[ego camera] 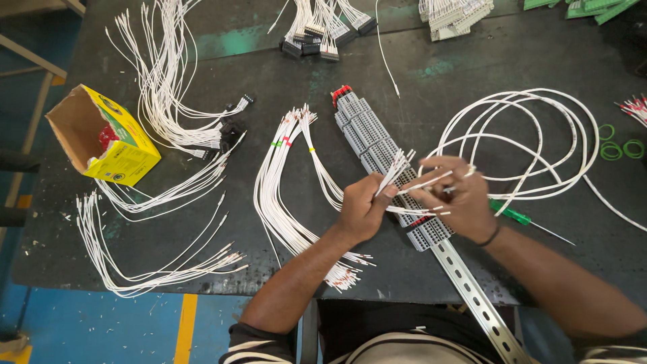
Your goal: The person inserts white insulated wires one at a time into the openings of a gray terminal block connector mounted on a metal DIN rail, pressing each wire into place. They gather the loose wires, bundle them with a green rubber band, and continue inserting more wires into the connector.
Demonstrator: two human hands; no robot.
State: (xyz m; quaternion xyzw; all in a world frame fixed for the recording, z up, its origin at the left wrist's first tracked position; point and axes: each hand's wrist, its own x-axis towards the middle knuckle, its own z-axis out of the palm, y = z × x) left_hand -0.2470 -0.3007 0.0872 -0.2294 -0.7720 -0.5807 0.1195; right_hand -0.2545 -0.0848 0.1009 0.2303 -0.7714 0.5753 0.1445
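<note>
Grip: both my hands are closed on thin white wires above the terminal block strip [387, 162]; my left hand [360, 209] pinches a small bundle of white wires [394, 168] with their ends fanning upward, and my right hand [458, 199] holds a few wire ends [424, 183] between fingertips.
Landmark: grey terminal block strip on a metal mounting rail [475, 296], lying diagonally across the dark worktable [303, 87], a red end piece at its far tip.
Under my right hand: green-handled screwdriver [515, 216], just right of the strip, its shaft pointing away to the right.
Right of the strip: large coil of white cable [539, 135] looping from my right hand; beyond it, green rings [620, 148].
Left of the strip: curved bundle of white wires with coloured bands [280, 182], its tips near my left forearm.
Far left of the strip: open yellow cardboard box [111, 145], more white wire bundles [155, 195] beside it, some ending in black connectors [229, 131].
Beyond the strip: wired black connectors [317, 37] and pale terminal blocks [451, 13] at the table's far edge.
</note>
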